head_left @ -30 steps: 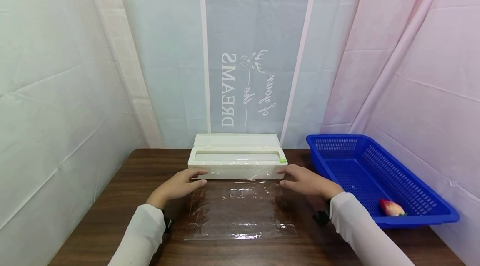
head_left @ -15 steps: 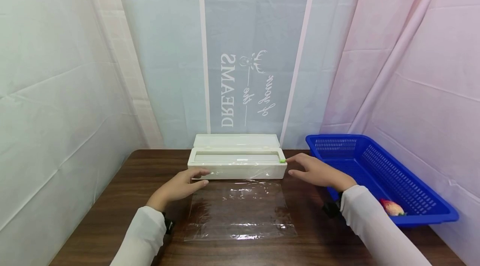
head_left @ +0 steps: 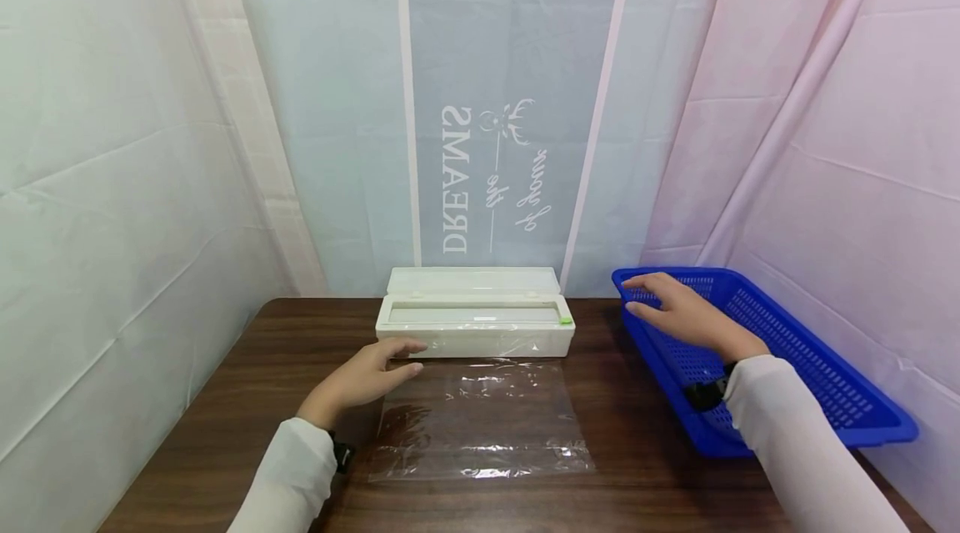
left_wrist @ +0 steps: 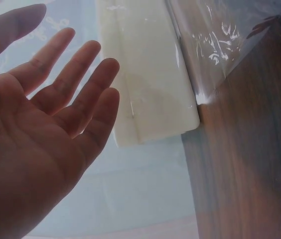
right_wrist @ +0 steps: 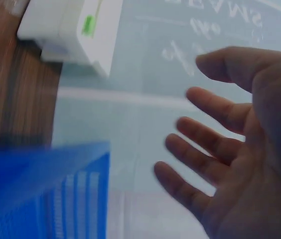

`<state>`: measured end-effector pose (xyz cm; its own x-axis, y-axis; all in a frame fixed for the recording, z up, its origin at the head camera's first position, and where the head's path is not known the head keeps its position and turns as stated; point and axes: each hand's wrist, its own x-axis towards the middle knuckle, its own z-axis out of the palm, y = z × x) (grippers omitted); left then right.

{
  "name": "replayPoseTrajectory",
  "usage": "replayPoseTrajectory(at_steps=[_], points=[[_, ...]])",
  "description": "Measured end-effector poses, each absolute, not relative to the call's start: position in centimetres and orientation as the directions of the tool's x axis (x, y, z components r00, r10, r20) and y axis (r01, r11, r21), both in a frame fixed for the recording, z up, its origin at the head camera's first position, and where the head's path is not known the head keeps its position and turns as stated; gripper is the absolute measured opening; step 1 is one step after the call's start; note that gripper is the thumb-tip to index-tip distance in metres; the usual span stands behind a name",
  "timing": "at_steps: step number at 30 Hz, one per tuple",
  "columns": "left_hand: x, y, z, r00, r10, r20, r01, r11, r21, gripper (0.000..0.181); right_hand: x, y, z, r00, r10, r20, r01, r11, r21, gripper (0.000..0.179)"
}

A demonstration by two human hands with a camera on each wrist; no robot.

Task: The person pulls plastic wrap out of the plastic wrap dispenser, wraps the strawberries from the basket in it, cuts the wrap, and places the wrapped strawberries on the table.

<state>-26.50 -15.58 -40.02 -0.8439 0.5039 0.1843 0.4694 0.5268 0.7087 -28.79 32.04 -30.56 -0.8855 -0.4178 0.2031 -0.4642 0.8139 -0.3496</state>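
A white cling film dispenser [head_left: 480, 339] stands at the back of the table with its lid raised. From its front a clear sheet of cling film [head_left: 483, 424] lies spread over the wood towards me. My left hand [head_left: 363, 374] hovers by the dispenser's left front corner, fingers loosely extended and holding nothing; the left wrist view shows its palm [left_wrist: 31, 129] bare. Over the blue basket's [head_left: 873, 436] left side hangs my right hand [head_left: 690, 314], also holding nothing, its fingers [right_wrist: 195, 189] spread in the right wrist view. The strawberry is hidden behind my right arm.
The brown wooden table [head_left: 247, 399] ends at a hanging cloth backdrop [head_left: 352, 141], with more cloth on both sides. A green slider [head_left: 566, 320] sits at the dispenser's right end. The basket's raised walls border the table's right side.
My right hand has left the dispenser's right end and moved right, over the basket, where its arm now covers the strawberry. My left hand has shifted only slightly right.
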Motion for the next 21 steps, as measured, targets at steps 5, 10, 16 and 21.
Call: replayPoseTrajectory(at_steps=[5,10,16,21], points=[[-26.3,-15.5,-40.3,-0.833,0.517,0.199,0.491,0.522,0.697,0.040,-29.5,35.1,-31.0,-0.918,-0.340,0.203,-0.393,0.842,-0.369,0.050],[-26.2,-15.5,-40.4,-0.829,0.522,0.199,0.497,0.527,0.689,0.044,-30.1,37.4,-31.8,-0.941,-0.286,0.180,-0.334,0.870,-0.363,0.051],[-26.1,-15.5,-40.6,-0.836,0.512,0.198,0.489,0.529,0.693,0.043,-30.4,39.0,-32.7,-0.948,-0.272,0.168,-0.314,0.889,-0.334,0.050],[-25.8,-15.1,-40.9,-0.823,0.523,0.222,0.520,0.536,0.665,0.037,-30.6,40.2,-33.2,-0.960,-0.234,0.154,-0.272,0.910,-0.313,0.055]])
